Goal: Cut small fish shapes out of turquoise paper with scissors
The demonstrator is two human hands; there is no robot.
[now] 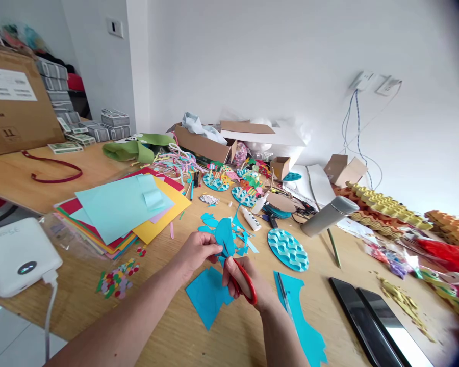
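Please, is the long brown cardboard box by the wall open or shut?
Open: the long brown cardboard box has its flap lifted, pale wrapping showing inside.

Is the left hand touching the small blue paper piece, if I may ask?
Touching. The head view shows the left hand pinching the blue paper piece at its edge.

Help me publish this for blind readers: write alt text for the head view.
A person's left hand holds a blue paper shape while the right hand sets red scissors to it over a wooden table. Coloured sheets, blue offcuts and craft clutter lie around.
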